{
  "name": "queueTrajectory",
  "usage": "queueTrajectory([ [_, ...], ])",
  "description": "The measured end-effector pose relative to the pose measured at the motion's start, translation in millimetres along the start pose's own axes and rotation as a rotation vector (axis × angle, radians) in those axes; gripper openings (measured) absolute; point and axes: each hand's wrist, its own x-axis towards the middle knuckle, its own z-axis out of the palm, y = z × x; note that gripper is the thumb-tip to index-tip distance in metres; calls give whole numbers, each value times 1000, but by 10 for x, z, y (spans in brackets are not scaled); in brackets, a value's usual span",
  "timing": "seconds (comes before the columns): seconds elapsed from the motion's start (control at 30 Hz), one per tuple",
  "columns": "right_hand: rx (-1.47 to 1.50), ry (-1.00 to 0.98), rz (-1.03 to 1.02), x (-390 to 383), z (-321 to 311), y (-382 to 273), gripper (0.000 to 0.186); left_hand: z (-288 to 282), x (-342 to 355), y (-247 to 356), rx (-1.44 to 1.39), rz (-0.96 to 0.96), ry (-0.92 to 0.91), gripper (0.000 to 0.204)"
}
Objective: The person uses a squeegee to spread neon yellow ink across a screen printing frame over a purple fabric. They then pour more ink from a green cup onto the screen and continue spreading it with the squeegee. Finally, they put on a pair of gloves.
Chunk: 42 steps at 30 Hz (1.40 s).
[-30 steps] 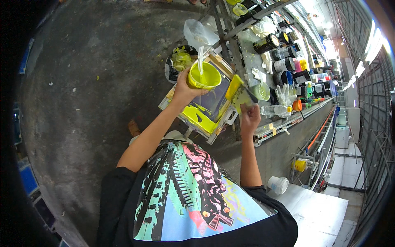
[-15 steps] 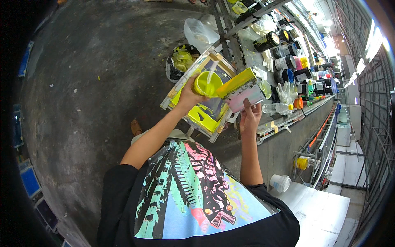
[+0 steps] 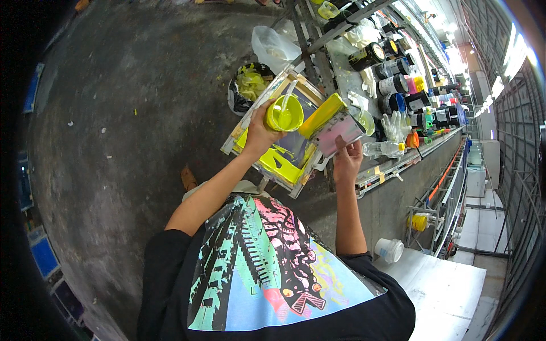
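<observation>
My left hand (image 3: 260,135) is wrapped round a yellow tub (image 3: 285,120) with yellow ink inside. A pale stirring stick (image 3: 289,90) leans in the tub and sticks out over its rim. My right hand (image 3: 347,162) grips a screen-printing squeegee (image 3: 336,135) by its pinkish-grey holder, thumb on the near face. Yellow ink coats the squeegee's upper part, close beside the tub. Below both hands is a wooden-framed printing screen (image 3: 234,136), tilted in view, with a yellow ink smear (image 3: 280,166) over its mesh.
A bench at the right carries several dark ink jars (image 3: 368,55), a clear bottle (image 3: 384,149) and white gloves (image 3: 394,126). Behind the screen stands a black-lined bin (image 3: 242,101) with yellowish waste, beside a clear plastic bag (image 3: 275,46). A white bucket (image 3: 389,250) sits at the lower right.
The tub has tipped slightly, so more of its inside shows, and the stick has shifted a little left. The squeegee has turned slightly. Both hands keep their holds.
</observation>
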Motion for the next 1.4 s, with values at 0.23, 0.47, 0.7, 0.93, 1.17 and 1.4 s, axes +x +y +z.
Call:
queueTrajectory([
  [0.23,-96,-41,18,6,-67,119,37,56,309,445,26,113,7,92],
  [0.47,-116,-59,-8,-15,-64,132,32,81,595,739,93,252,-14,90],
  [0.7,-191,-21,-17,47,-53,170,23,248,689,792,-246,92,9,93],
  [0.93,200,198,356,362,-363,404,27,-105,471,337,-368,-292,-60,100],
  [1.17,1253,33,998,-85,-405,506,22,-133,355,66,-440,-425,-189,100],
  [1.4,1306,-61,1135,-374,-95,113,29,33,497,-63,-318,-198,-343,105],
])
